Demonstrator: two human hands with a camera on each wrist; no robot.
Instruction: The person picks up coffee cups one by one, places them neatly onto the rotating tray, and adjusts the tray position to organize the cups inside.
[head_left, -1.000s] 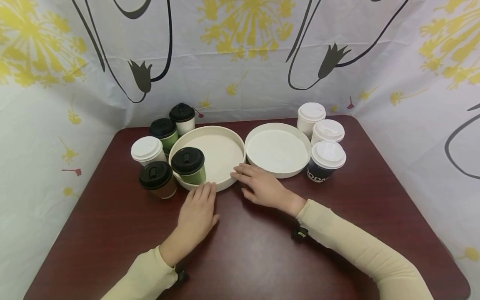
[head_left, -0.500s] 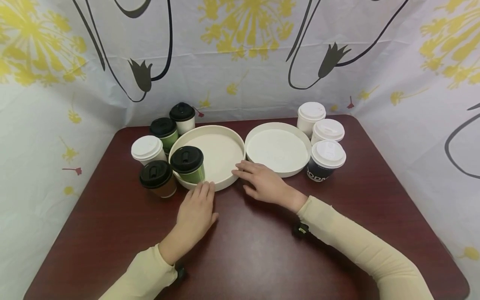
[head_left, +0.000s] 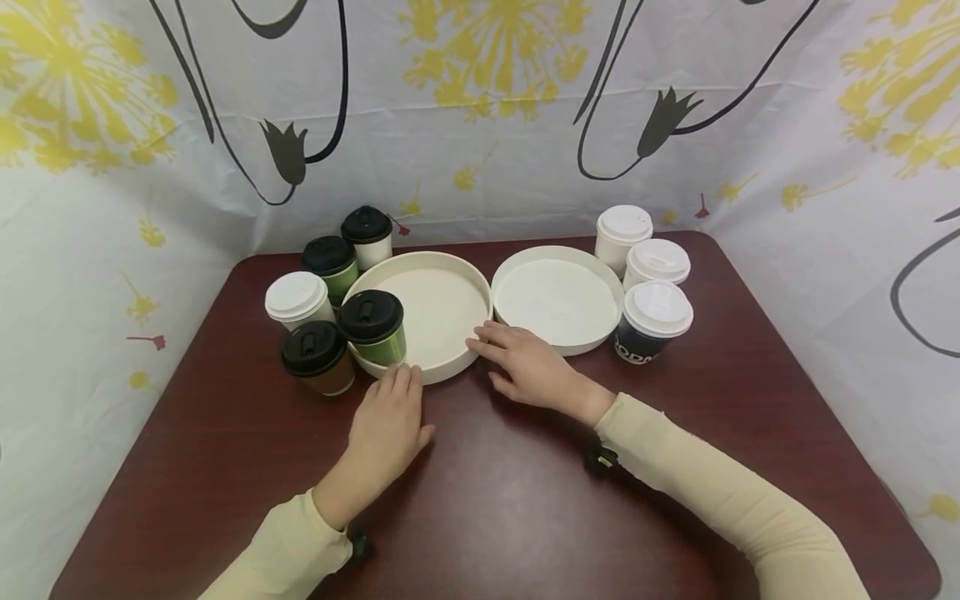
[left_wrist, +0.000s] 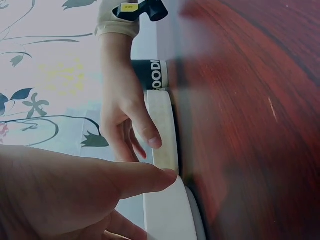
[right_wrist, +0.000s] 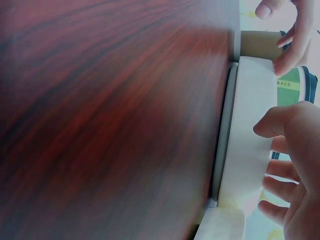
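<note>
Resting uncurled at the round tray (head_left: 450, 304), near its six and four o'clock, left hand (head_left: 386, 427) and right hand (head_left: 531, 368) grip nothing; the tray, at the table's (head_left: 525, 517) eleven, looks light, stiff, best held by opposite sides.

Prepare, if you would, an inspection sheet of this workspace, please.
Surface: dark red table, wood-grained.
Job's things: black-lidded green cup in the left tray; right tray beside it; four lidded cups to the left, three white-lidded cups to the right.
Clutter: nothing seen.
Grippers: left hand at the left tray's near rim, right hand at its right-front rim; neither gripping anything.
Cables: nothing seen.
Surroundings: white cloth with yellow and dark floral print.
</note>
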